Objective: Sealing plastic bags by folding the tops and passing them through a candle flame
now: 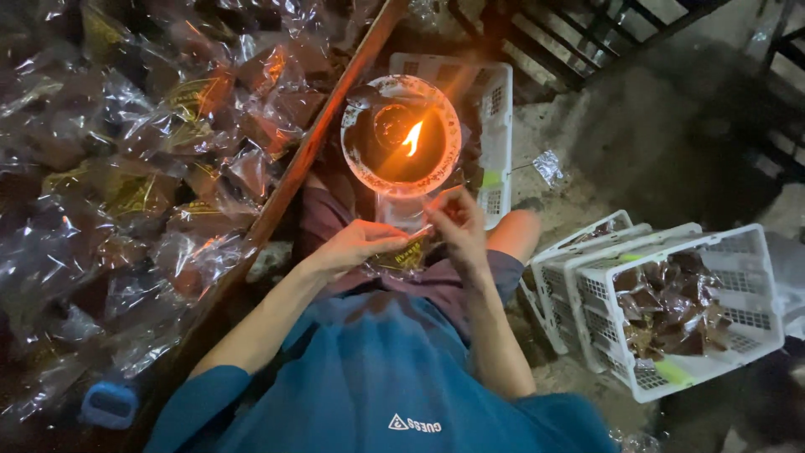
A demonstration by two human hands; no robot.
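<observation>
Left hand (356, 245) and right hand (457, 225) together grasping a small clear packet (405, 252) over the lap, both grips closed on its edges, just below the flame of a round oil lamp (401, 134), white basket (683, 306) of packets at right, heap of wrapped packets (126, 168) at left

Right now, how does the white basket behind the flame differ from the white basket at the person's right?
The basket behind the flame lies beyond the lit lamp bowl, largely hidden by it, and its contents cannot be made out. The basket at the right sits in full view, tilted, holding dark pieces in clear wrappers, and is nested against another basket. Both are white perforated plastic.
</observation>
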